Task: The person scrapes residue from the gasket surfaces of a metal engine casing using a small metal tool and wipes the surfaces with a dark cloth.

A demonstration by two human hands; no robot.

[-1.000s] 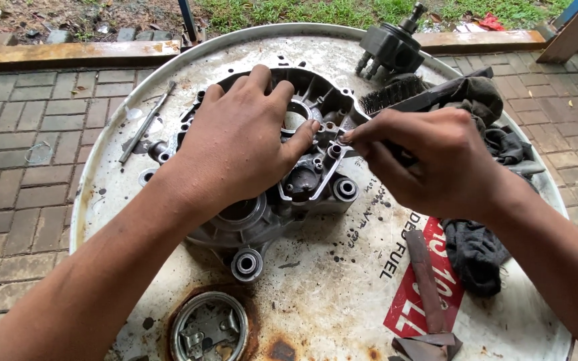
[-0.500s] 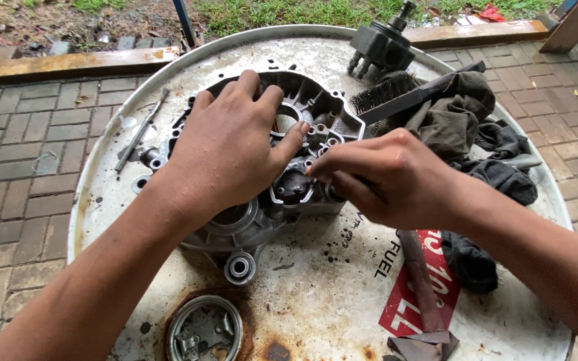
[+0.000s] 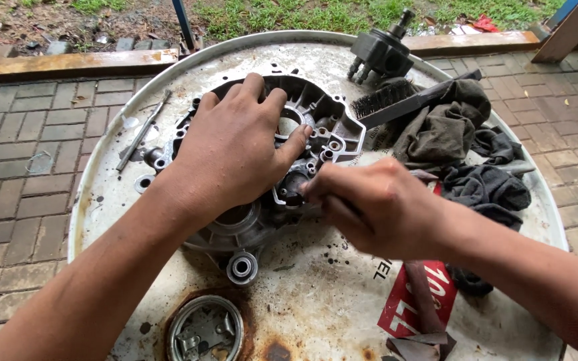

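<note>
On drum lid (image 3: 316,314) | left hand (image 3: 235,147) flat on engine casing (image 3: 316,127) | right hand (image 3: 376,207) fingers pinched, perhaps gripping tool

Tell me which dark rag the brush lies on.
The olive-grey rag at the upper right of the drum top: the black brush has its handle across it. The darker charcoal rag below it carries no brush.

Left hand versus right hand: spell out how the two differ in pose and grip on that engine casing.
The left hand lies spread, palm down, over the grey engine casing; the right hand is curled into a near fist. The left hand covers the casing's middle, while the right hand's fingertips pinch at a small dark part at its lower edge. Whether the right hand holds a tool cannot be told. Both are bare and touch the casing.
</note>
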